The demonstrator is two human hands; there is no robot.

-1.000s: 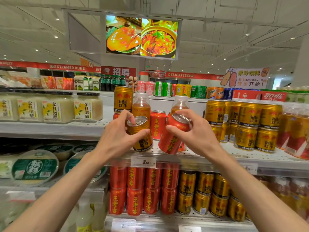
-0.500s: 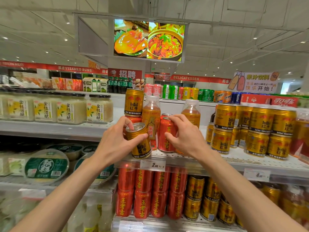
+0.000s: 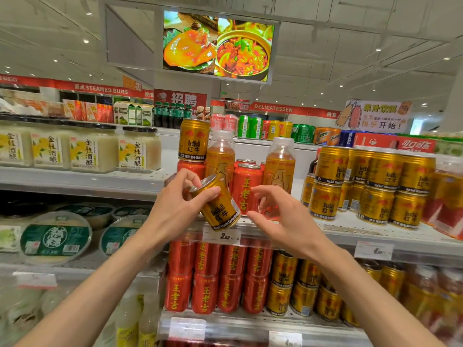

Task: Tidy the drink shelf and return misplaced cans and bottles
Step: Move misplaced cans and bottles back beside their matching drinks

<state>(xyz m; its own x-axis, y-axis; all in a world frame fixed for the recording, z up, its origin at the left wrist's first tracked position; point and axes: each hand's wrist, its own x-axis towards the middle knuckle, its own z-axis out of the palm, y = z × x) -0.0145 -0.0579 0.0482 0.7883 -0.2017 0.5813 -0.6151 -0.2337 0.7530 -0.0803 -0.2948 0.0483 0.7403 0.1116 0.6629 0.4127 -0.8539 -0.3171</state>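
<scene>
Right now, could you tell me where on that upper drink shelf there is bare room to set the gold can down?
Bare shelf shows behind the right hand, between the orange bottle and the stacked gold cans. It is crowded around the red can, beside the gold can that the left hand holds tilted.

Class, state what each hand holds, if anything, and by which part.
Left hand grips the tilted gold Red Bull can around its upper side. Right hand holds nothing.

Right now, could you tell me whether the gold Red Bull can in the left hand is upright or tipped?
Tipped. The gold Red Bull can leans top-left in the left hand, its base lower right.
</scene>
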